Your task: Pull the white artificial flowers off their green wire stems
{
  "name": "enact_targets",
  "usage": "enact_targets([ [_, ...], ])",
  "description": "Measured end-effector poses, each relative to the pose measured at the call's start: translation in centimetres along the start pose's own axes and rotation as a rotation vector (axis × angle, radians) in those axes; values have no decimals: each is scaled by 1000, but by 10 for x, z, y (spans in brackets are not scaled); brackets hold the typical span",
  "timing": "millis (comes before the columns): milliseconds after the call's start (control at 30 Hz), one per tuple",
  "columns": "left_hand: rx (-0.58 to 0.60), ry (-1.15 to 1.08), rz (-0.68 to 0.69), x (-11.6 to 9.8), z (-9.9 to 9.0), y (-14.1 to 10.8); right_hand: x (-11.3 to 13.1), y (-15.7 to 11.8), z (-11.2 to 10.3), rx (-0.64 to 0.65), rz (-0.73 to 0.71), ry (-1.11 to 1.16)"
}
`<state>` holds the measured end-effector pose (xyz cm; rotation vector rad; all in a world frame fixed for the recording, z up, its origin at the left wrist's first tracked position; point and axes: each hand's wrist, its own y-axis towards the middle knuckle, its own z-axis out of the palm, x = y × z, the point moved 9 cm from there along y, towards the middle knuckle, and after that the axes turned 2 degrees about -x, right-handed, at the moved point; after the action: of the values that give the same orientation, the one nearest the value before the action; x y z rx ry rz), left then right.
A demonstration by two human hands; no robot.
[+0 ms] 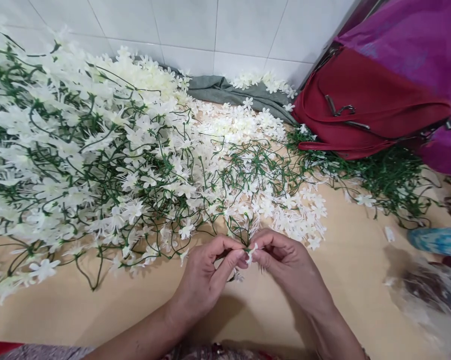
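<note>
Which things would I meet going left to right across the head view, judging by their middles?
Big heap of white flowers → left hand → small white flower → right hand → red bag → blue-and-white object.

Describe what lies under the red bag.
Green stems on the tabletop stick out from beneath the red bag; whatever else lies under it is covered and cannot be seen.

Bright, diffuse light casts soft shadows on the table (360, 280) and washes out white flowers (235, 125).
</note>
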<state>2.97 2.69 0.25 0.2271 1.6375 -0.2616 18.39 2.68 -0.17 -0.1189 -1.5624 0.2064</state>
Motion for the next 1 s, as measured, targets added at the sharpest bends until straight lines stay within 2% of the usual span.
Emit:
enact_targets([
  [233, -5, 0, -21, 4, 0, -1, -10, -1, 0, 5, 69, 33],
  [667, -11, 56, -23, 7, 2, -3, -8, 0, 7, 20, 36, 124],
  [867, -7, 61, -55, 11, 4, -5, -9, 1, 0, -14, 50, 93],
  [1000, -6, 65, -61, 10, 5, -7, -7, 0, 0, 10, 68, 92],
])
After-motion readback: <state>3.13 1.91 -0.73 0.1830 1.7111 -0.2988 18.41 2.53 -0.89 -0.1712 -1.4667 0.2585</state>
